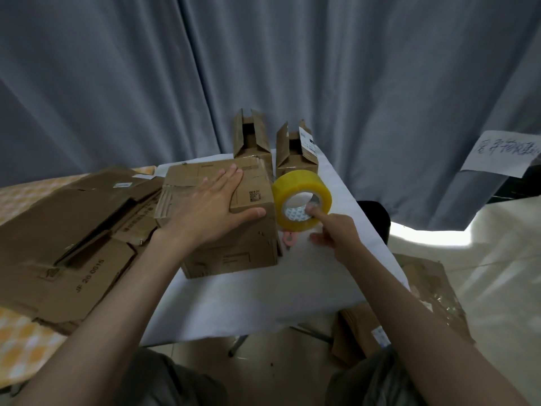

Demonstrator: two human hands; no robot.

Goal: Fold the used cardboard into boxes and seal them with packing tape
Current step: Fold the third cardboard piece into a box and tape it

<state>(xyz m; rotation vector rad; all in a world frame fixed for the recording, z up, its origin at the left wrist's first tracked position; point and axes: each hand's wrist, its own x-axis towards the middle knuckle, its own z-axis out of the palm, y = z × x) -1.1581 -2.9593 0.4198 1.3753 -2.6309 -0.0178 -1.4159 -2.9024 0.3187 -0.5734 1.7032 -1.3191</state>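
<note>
A folded brown cardboard box [234, 250] stands on the white table [263, 297]. My left hand [210, 206] lies flat on its closed top flaps, fingers straight, thumb along the front edge. Just right of the box is a yellow roll of packing tape [301, 186], standing on its edge. My right hand [336, 232] holds the roll, with the index finger hooked into the core and the thumb under the rim.
Two small boxes [251, 139] [295, 153] with open flaps stand at the table's far edge. Flattened cardboard [67, 230] is piled at the left. A pink cutter [289, 238] lies under the tape. More cardboard [424, 288] lies on the floor at the right, near a black stool [377, 218].
</note>
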